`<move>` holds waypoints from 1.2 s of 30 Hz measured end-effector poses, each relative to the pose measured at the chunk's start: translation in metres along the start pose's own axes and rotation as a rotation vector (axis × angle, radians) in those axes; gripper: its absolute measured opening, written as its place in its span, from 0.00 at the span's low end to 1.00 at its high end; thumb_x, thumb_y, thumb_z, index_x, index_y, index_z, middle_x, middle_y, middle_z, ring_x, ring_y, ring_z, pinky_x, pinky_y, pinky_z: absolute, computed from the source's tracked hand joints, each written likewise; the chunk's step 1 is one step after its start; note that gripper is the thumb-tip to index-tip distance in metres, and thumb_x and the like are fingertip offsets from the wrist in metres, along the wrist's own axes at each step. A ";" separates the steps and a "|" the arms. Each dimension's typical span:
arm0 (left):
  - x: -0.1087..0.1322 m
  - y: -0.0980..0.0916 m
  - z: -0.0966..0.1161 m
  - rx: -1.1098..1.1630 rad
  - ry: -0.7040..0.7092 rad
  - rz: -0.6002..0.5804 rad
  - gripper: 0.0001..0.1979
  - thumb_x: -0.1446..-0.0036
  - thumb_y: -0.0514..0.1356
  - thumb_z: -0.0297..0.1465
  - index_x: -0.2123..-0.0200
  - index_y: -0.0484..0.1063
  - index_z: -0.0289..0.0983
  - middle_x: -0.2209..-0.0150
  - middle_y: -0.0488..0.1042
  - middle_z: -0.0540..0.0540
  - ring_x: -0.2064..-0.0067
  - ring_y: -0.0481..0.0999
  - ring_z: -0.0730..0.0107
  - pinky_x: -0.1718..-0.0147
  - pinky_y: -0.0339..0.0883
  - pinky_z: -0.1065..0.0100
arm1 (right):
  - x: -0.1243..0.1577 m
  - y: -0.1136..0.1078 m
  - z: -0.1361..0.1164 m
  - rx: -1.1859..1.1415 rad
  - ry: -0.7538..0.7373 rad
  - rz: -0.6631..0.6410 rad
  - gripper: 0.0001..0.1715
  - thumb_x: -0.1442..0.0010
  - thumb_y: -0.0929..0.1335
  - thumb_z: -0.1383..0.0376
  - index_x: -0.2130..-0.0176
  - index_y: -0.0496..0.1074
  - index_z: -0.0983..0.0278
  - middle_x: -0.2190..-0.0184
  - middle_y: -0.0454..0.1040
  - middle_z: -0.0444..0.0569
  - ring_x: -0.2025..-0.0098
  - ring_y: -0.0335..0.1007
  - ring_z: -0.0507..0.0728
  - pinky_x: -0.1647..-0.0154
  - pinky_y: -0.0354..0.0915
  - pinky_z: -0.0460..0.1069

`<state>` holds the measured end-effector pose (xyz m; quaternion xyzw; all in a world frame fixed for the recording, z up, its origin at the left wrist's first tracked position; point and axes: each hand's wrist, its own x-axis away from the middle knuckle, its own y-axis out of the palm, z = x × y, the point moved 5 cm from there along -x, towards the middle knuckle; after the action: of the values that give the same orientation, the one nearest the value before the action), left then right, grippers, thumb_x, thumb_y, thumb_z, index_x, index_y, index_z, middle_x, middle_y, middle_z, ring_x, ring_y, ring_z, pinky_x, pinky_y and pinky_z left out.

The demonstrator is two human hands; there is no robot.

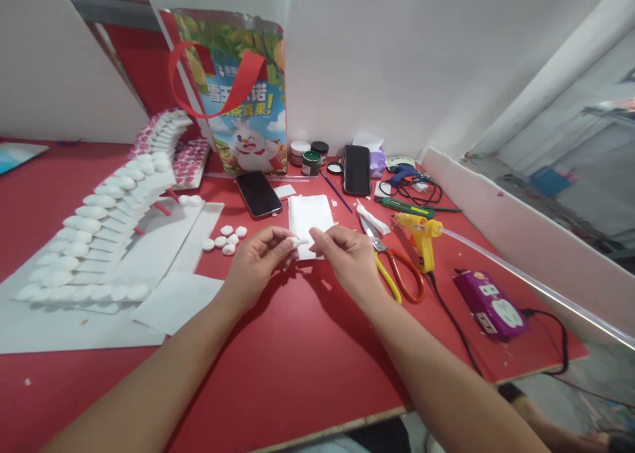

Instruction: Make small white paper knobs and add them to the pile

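My left hand (258, 258) and my right hand (344, 254) meet above the red table (297, 347), both pinching a small white piece (300, 242) between their fingertips. Just behind the fingers lies a white folded tissue sheet (310, 215). A few small white rolled lumps (225, 240) lie to the left of my left hand. Further left stands a curved white paper model (104, 235) covered with rows of the same white lumps.
Yellow-handled scissors (391, 268) and a yellow glue gun (421, 238) lie right of my right hand, with a purple power strip (489, 304) beyond. Two phones (258, 194) (356, 168), paint jars (310, 161), a brush and a printed gift bag (243, 89) sit at the back.
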<state>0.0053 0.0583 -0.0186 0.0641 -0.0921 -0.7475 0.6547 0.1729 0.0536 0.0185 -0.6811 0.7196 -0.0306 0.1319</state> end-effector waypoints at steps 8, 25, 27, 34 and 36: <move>0.000 -0.001 -0.001 0.016 0.000 0.009 0.14 0.47 0.72 0.40 0.65 0.77 0.37 0.72 0.77 0.49 0.73 0.71 0.74 0.71 0.67 0.71 | -0.003 0.001 0.008 -0.053 0.041 -0.006 0.10 0.42 0.72 0.58 0.68 0.78 0.63 0.70 0.78 0.46 0.69 0.71 0.53 0.64 0.66 0.50; 0.000 -0.003 0.001 0.021 0.020 0.036 0.13 0.47 0.72 0.40 0.66 0.78 0.37 0.73 0.76 0.50 0.74 0.70 0.75 0.71 0.65 0.71 | -0.003 0.005 0.007 -0.050 0.072 -0.050 0.23 0.38 0.69 0.47 0.69 0.74 0.63 0.75 0.74 0.44 0.75 0.63 0.50 0.71 0.60 0.48; 0.000 -0.003 0.000 0.015 0.024 0.032 0.13 0.46 0.72 0.40 0.65 0.78 0.38 0.72 0.76 0.50 0.73 0.71 0.74 0.71 0.65 0.71 | -0.003 0.006 0.009 -0.051 0.079 -0.062 0.23 0.37 0.69 0.46 0.69 0.73 0.63 0.76 0.73 0.44 0.75 0.63 0.50 0.72 0.60 0.48; 0.002 -0.002 0.003 -0.039 0.047 0.025 0.11 0.43 0.70 0.39 0.65 0.78 0.39 0.72 0.75 0.51 0.74 0.70 0.74 0.72 0.64 0.71 | -0.002 0.011 0.013 -0.143 0.142 -0.125 0.23 0.39 0.71 0.45 0.66 0.73 0.63 0.72 0.75 0.45 0.76 0.64 0.49 0.77 0.60 0.47; 0.002 -0.001 0.006 -0.091 0.073 0.028 0.10 0.43 0.69 0.39 0.65 0.77 0.39 0.71 0.76 0.50 0.73 0.70 0.73 0.71 0.65 0.70 | 0.000 0.016 0.016 -0.221 0.223 -0.186 0.25 0.40 0.71 0.43 0.64 0.72 0.62 0.72 0.75 0.45 0.78 0.64 0.49 0.80 0.58 0.46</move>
<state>0.0029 0.0563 -0.0129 0.0600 -0.0348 -0.7389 0.6702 0.1611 0.0570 -0.0008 -0.7473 0.6627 -0.0388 -0.0275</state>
